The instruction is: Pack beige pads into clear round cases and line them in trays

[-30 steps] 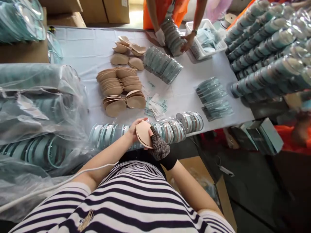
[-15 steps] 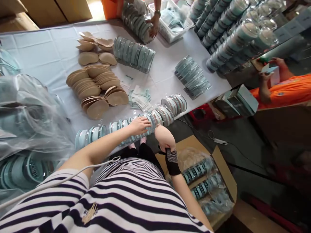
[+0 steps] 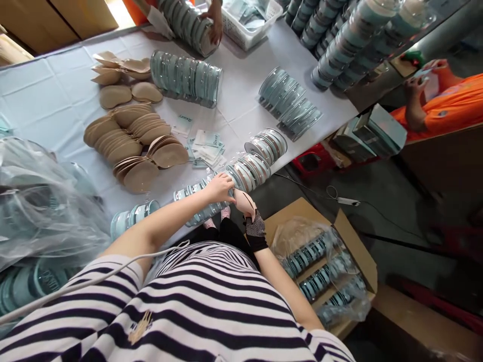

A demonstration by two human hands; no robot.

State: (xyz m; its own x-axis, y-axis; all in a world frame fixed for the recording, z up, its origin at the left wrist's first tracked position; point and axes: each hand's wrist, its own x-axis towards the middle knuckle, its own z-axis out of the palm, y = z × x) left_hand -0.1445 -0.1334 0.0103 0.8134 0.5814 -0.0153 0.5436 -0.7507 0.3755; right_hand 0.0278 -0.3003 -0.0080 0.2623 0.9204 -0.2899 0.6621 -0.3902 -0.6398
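My left hand (image 3: 219,187) is bare and curls over the top of a round teal case in the long row of cases (image 3: 251,173) along the table's front edge. My right hand (image 3: 252,221), in a dotted black glove, is right beside it. It holds a beige oval pad (image 3: 240,199) just off the table edge, against the row. Further stacks of beige pads (image 3: 128,146) lie behind the row, with small printed leaflets (image 3: 207,146) next to them.
A clear plastic bag of cases (image 3: 41,201) bulges at the left. An open cardboard box (image 3: 350,236) holding bagged cases stands on the floor at my right. Across the table, another person's hands (image 3: 215,25) hold a stack beside a white basket (image 3: 245,37). A person in orange (image 3: 449,100) is at the right.
My view has swung down and to the right. My left hand left the pad and went to the row of cases. My right hand brought the pad up against the row beside it.
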